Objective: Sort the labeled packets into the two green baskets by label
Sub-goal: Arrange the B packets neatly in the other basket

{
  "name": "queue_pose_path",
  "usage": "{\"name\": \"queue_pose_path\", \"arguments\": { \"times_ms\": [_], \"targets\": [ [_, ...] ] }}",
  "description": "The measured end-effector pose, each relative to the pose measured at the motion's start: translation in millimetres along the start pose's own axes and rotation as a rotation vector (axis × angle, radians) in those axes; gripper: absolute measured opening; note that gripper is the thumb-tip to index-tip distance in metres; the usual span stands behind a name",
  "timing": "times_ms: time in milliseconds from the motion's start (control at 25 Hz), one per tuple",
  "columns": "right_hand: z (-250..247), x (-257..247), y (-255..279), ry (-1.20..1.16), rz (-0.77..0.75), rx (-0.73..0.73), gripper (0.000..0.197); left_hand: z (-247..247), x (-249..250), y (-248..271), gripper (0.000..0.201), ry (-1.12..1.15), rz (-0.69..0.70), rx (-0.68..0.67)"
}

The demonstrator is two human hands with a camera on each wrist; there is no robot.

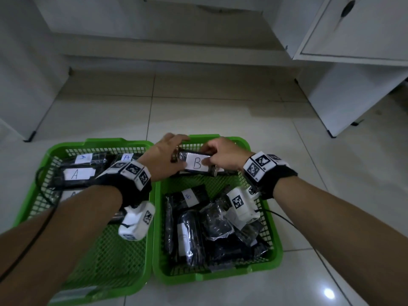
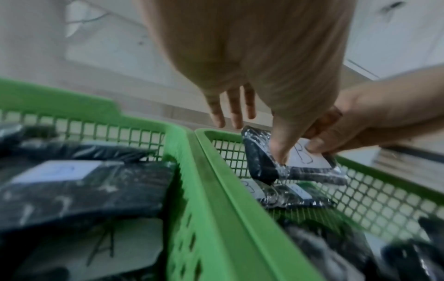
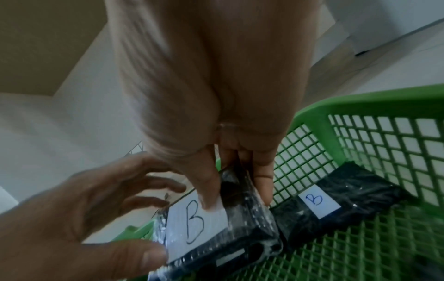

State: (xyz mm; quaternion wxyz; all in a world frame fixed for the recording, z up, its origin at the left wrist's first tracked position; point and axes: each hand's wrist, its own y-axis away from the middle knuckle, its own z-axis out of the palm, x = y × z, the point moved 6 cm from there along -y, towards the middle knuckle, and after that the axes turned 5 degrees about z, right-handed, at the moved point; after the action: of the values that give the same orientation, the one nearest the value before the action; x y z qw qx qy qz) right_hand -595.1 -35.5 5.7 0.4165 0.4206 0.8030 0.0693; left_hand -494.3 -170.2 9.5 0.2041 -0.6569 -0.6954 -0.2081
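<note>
Holding a black film-wrapped packet (image 1: pixel 195 163) marked "B" over the far end of the right green basket (image 1: pixel 273 241), the right hand (image 1: pixel 223 154) pinches its right edge, thumb on the white label and fingers behind, while the left hand (image 1: pixel 164 156) steadies the left end with its thumb against the wrap and its other fingers spread loosely. Judging by its flat, boxy shape, the packet looks light and fairly stiff, though the glossy film may be slippery, so a grip across the short edges seems safest. More B packets lie beneath it; A-labeled packets (image 1: pixel 76 174) sit in the left green basket (image 1: pixel 28 208). Several packets in the near heap (image 1: pixel 212 235) show no readable label, and the wrist views are blurred.
</note>
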Motion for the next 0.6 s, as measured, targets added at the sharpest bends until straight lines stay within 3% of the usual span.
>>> {"name": "queue_pose_path", "arguments": {
  "times_ms": [120, 280, 400, 520, 600],
  "targets": [
    [16, -4, -5, -0.012, -0.005, -0.07, 0.034, 1, 17, 3, 0.079, -0.291, 0.137, -0.132],
    [18, 1, -8, -0.182, 0.038, -0.012, 0.031, 13, 18, 2, 0.059, -0.497, 0.117, -0.242],
    [25, 17, -7, 0.077, 0.187, -0.087, 0.018, 21, 11, 0, 0.043, -0.457, 0.109, -0.272],
    [51, 20, -1, 0.255, 0.22, -0.281, 0.031, 20, 5, -6, 0.037, -0.352, 0.013, -0.255],
    [60, 16, -2, 0.242, 0.198, -0.292, 0.034, 17, 5, -9, 0.034, -0.349, -0.008, -0.248]
  ]
}}
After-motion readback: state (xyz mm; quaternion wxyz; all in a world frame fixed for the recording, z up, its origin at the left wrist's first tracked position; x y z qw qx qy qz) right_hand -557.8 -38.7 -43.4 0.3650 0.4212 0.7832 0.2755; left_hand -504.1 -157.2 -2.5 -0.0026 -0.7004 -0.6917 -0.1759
